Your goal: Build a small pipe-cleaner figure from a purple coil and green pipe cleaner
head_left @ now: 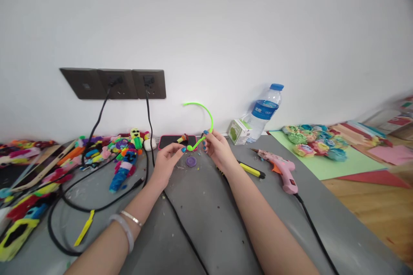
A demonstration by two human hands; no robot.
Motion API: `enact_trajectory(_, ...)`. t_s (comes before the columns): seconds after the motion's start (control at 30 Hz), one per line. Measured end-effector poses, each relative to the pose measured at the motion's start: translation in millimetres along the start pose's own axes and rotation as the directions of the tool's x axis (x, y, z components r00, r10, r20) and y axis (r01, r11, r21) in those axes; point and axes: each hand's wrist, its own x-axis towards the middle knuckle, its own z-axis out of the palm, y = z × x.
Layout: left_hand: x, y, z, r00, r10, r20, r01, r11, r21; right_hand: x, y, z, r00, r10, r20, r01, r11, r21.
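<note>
A bright green pipe cleaner is held over the grey table, its free end curving up and back to the left. At its lower, coiled end, my left hand pinches with thumb and finger. My right hand grips the strip farther along, fingers closed. Just below the coiled end lies a purple disc. Behind my hands a dark phone with a pink edge lies near the wall, with a small brown and yellow piece on it.
Colourful pipe-cleaner figures and black cables cover the left. To the right are a small box, a water bottle, a yellow cutter, a pink glue gun and paper flowers on green paper.
</note>
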Motion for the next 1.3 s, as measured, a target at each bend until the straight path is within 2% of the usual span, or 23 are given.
enact_trajectory(0.2,-0.8,2.4,-0.3,1.0,0.013,0.028,-0.014,1.0,0.018,-0.9,0.8,0.1,1.0,0.001,0.027,0.0,0.999,-0.035)
enact_trajectory(0.47,-0.7,1.4,-0.2,1.0,-0.008,0.001,0.008,1.0,0.016,-0.1,0.3,-0.3,1.0,-0.03,0.009,0.03,0.999,-0.021)
enact_trajectory(0.83,-1.5,6.8,1.4,1.0,0.004,0.024,-0.004,0.999,0.032,-0.8,2.0,-1.3,0.997,-0.034,0.074,0.04,0.996,-0.076)
enact_trajectory(1.03,-2.4,9.4,3.4,0.997,-0.014,0.08,0.008,0.998,0.069,-0.7,3.7,-1.6,0.993,-0.044,0.106,0.055,0.994,-0.096)
enact_trajectory(1.3,-2.0,4.1,3.5,0.975,0.005,0.224,-0.026,0.996,0.091,-2.3,3.8,-0.2,0.986,-0.051,0.159,0.081,0.979,-0.185)
